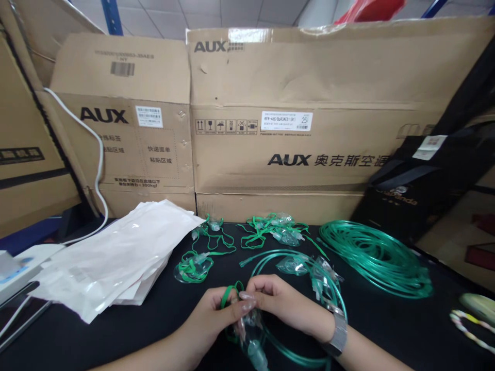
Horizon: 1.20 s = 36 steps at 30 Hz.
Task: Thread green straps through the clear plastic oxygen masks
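Observation:
A clear oxygen mask (249, 327) with a greenish connector hangs between my hands at the front of the black table. My left hand (218, 309) is closed on the mask's upper edge, with its green elastic strap (227, 294) looped by the fingers. Thumb and fingers of my right hand (273, 296) pinch the same edge, close against the left thumb; the exact grip point is hidden. Green tubing (296, 355) curves behind and below my right wrist. Beyond it lie another clear mask (293, 265) and a bagged clear piece (323, 278).
More strapped masks lie at the back, including one mask (193, 268) on the left and a mask pile (280, 229) in the middle. A green tubing coil (375, 257) sits right. White plastic bags (124, 247) are stacked left. Cardboard boxes (325, 82) wall off the back.

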Tool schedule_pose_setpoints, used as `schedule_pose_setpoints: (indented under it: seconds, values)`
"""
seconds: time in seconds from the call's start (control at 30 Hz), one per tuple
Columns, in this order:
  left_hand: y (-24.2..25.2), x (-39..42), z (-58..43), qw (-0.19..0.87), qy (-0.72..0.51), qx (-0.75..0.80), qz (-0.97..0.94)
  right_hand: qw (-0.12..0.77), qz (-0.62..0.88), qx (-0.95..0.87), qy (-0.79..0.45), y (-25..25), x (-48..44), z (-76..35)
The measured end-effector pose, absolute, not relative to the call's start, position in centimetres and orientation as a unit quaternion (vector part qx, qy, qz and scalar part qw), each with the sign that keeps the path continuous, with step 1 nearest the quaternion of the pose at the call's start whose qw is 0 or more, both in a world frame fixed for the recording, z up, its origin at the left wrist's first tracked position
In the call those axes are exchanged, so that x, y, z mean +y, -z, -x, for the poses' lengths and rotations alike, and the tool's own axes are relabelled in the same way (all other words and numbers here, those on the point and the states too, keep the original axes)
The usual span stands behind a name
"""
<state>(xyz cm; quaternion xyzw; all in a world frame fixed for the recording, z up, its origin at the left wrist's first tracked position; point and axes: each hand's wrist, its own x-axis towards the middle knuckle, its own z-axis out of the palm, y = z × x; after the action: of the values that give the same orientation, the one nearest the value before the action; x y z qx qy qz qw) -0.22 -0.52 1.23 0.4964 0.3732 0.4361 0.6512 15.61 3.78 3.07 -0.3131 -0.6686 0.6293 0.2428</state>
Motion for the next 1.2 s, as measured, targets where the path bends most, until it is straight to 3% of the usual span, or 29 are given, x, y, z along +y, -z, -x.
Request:
schedule_pose_setpoints:
  seconds: [1.2]
  values:
    - [-0.94,-0.14,0.29,0.635,-0.435,0.356,-0.529,0.264,0.33,-0.635,-0.647,-2.73,4.39,-15.83]
